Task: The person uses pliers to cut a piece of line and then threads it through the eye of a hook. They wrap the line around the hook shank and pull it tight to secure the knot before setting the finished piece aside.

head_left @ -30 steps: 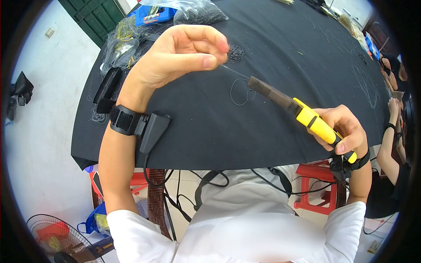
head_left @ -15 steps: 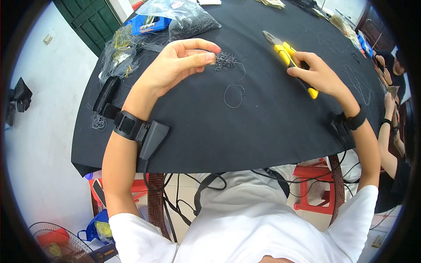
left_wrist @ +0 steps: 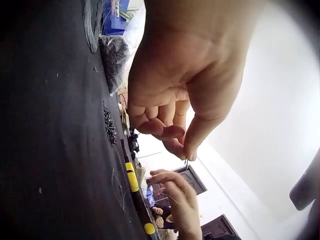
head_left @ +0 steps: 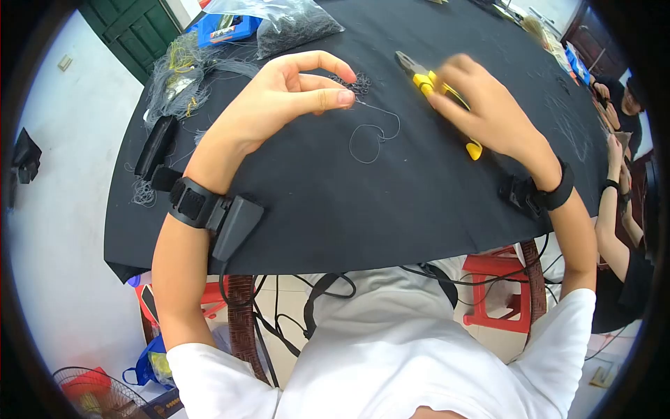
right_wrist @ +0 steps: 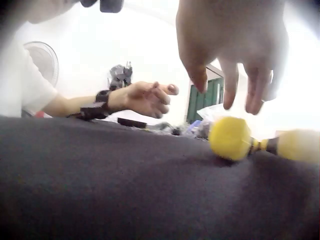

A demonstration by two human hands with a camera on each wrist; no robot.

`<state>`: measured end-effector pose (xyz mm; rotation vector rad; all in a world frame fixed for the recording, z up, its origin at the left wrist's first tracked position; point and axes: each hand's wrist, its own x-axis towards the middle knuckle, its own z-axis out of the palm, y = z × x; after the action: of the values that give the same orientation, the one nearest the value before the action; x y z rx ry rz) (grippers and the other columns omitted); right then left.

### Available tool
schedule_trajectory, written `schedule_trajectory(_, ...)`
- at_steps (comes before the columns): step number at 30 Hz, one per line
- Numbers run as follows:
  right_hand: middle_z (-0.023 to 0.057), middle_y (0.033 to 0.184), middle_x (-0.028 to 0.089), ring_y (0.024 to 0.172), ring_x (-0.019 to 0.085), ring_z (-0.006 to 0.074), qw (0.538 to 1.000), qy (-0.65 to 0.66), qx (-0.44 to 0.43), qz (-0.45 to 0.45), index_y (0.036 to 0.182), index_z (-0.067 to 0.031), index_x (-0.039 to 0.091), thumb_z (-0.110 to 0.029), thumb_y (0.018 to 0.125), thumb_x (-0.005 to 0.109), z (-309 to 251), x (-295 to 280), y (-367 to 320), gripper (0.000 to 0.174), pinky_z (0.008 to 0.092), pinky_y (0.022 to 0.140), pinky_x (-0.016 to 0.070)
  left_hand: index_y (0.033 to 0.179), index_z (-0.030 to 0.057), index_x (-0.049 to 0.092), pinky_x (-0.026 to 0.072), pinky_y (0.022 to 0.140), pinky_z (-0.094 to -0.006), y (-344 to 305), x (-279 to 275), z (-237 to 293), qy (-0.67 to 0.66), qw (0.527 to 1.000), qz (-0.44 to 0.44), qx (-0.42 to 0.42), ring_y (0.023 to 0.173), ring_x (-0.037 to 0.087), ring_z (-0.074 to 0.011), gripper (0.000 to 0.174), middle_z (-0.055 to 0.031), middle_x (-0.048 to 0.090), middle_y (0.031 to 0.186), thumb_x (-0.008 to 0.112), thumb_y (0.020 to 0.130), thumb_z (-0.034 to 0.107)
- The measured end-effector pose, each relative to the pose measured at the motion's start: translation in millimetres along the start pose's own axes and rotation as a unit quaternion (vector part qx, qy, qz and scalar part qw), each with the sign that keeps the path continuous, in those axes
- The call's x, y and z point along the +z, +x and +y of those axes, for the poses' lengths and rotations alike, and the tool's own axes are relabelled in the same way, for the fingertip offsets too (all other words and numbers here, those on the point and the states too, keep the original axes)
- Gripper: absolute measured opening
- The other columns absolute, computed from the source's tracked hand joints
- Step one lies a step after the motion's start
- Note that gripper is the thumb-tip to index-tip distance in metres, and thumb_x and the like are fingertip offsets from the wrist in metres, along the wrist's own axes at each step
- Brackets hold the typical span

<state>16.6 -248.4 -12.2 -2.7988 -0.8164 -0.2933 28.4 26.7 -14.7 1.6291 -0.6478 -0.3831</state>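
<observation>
My left hand (head_left: 296,91) is raised over the table, thumb and index fingertip pinching the end of a thin grey line (head_left: 399,124). A small thin tip shows just below those fingertips in the left wrist view. From there the line hangs in a loose loop. Yellow-handled pliers (head_left: 423,82) lie on the black cloth, jaws pointing away from me to the left. My right hand (head_left: 481,108), blurred, hovers just above their handles. In the right wrist view its fingers (right_wrist: 230,85) hang apart above the yellow handle ends (right_wrist: 230,137), holding nothing.
A pile of small dark pieces (left_wrist: 109,125) lies near my left hand. Further back are a clear bag of dark pieces (head_left: 296,31), a blue box (head_left: 227,29) and tangled line (head_left: 174,80). Other people (head_left: 618,119) sit at the table's right side.
The pliers, earlier gripped in my right hand with their jaws at the line, were carried away to the far right, laid on the cloth and let go. My left hand keeps its pinch.
</observation>
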Motion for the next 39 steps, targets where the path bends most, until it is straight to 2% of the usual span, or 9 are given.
schedule_trajectory(3, 0.0083, 0.083, 0.062, 0.074, 0.058, 0.0119, 0.925, 0.375, 0.05, -0.045, 0.094, -0.0007, 0.062, -0.033, 0.079, 0.063, -38.0, -12.6, 5.0, 0.035, 0.0226, 0.065, 0.0437, 0.1, 0.0059, 0.055, 0.0416, 0.07, -0.0169, 0.1, -0.6, -0.4, -0.001, 1.0, -0.007, 0.0, 0.079, 0.054, -0.0043, 0.025, 0.0004, 0.059, 0.082, 0.066, 0.079, 0.015)
schedule_trajectory(6, 0.0068, 0.079, 0.062, 0.067, 0.058, 0.0085, 0.845, 0.522, 0.005, -0.111, 0.093, 0.0017, 0.06, -0.023, 0.08, 0.062, -48.7, 8.0, 8.1, 0.029, 0.019, 0.062, 0.044, 0.101, 0.006, 0.055, 0.0419, 0.071, -0.0169, 1.0, -0.2, -2.4, 0.003, 1.0, 0.009, 0.017, 0.08, 0.055, -0.0046, 0.026, 0.0003, 0.06, 0.082, 0.065, 0.079, 0.015)
schedule_trajectory(9, 0.0052, 0.078, 0.062, 0.068, 0.058, 0.0075, 0.83, 0.544, 0.072, -0.1, 0.09, -0.0002, 0.06, -0.02, 0.08, 0.062, -42.0, -8.2, 10.6, 0.022, 0.0167, 0.057, 0.0418, 0.102, 0.0065, 0.055, 0.042, 0.072, -0.0174, 2.0, -9.4, -3.6, -0.018, 0.998, 0.044, 0.034, 0.079, 0.055, -0.0047, 0.025, 0.0006, 0.061, 0.082, 0.064, 0.08, 0.015)
schedule_trajectory(18, 0.0045, 0.076, 0.063, 0.07, 0.057, 0.0083, 0.909, 0.414, 0.035, 0.022, 0.085, 0.0013, 0.064, -0.013, 0.077, 0.063, 0.1, -50.3, -11.2, 0.016, 0.0221, 0.067, 0.0466, 0.1, 0.0068, 0.053, 0.0356, 0.063, -0.0175, 5.0, -20.4, -7.6, -0.069, 0.989, 0.12, 0.043, 0.074, 0.048, -0.0035, 0.023, 0.0025, 0.056, 0.082, 0.062, 0.08, 0.012)
schedule_trajectory(25, 0.0032, 0.082, 0.065, 0.075, 0.06, 0.0079, 0.941, 0.308, 0.077, 0.113, 0.088, -0.0075, 0.062, -0.023, 0.08, 0.059, 43.9, -103.3, -35.9, 0.018, 0.0207, 0.056, 0.0421, 0.095, 0.0026, 0.051, 0.0383, 0.067, -0.0184, 5.9, 20.1, 11.5, 0.005, 1.0, 0.017, -0.009, 0.072, 0.051, -0.0065, 0.024, 0.0007, 0.055, 0.074, 0.065, 0.076, 0.01)
schedule_trajectory(28, 0.0059, 0.088, 0.065, 0.079, 0.061, 0.0107, 0.966, 0.175, 0.103, 0.161, 0.101, -0.0072, 0.062, -0.028, 0.081, 0.061, 105.0, -143.1, -56.2, 0.028, 0.0212, 0.063, 0.0447, 0.088, 0.0035, 0.052, 0.039, 0.065, -0.0188, 7.8, 25.1, 3.2, -0.006, 0.999, 0.025, -0.037, 0.069, 0.05, -0.0072, 0.02, 0.0008, 0.052, 0.071, 0.065, 0.074, 0.009)
schedule_trajectory(29, 0.0099, 0.084, 0.065, 0.075, 0.062, 0.0157, 0.933, 0.223, 0.219, 0.177, 0.095, -0.0025, 0.063, -0.024, 0.082, 0.062, 98.9, -161.8, -59.1, 0.025, 0.0236, 0.063, 0.0481, 0.086, 0.0038, 0.052, 0.0392, 0.064, -0.0189, 9.6, 24.1, 0.2, -0.011, 0.998, 0.029, -0.052, 0.068, 0.05, -0.0074, 0.019, 0.0006, 0.052, 0.07, 0.065, 0.073, 0.009)
schedule_trajectory(36, 0.0083, 0.075, 0.064, 0.066, 0.059, 0.0117, 0.886, 0.181, 0.353, 0.239, 0.088, -0.0006, 0.064, -0.019, 0.078, 0.066, 250.6, -220.0, -90.6, 0.021, 0.0228, 0.06, 0.0487, 0.073, 0.0031, 0.047, 0.0387, 0.044, -0.0199, 10.5, 16.2, -20.5, -0.078, 0.987, 0.074, -0.115, 0.05, 0.049, -0.0114, 0.035, -0.0042, 0.051, 0.059, 0.077, 0.062, 0.016)
schedule_trajectory(39, 0.0056, 0.086, 0.065, 0.078, 0.06, 0.0113, 0.923, 0.12, 0.306, 0.198, 0.1, -0.003, 0.063, -0.026, 0.08, 0.064, 364.7, -233.8, -117.4, 0.031, 0.0226, 0.067, 0.0464, 0.071, 0.0021, 0.048, 0.0404, 0.044, -0.02, 8.8, 6.2, -24.5, -0.107, 0.982, 0.091, -0.123, 0.05, 0.05, -0.0124, 0.034, -0.0064, 0.053, 0.06, 0.077, 0.063, 0.016)
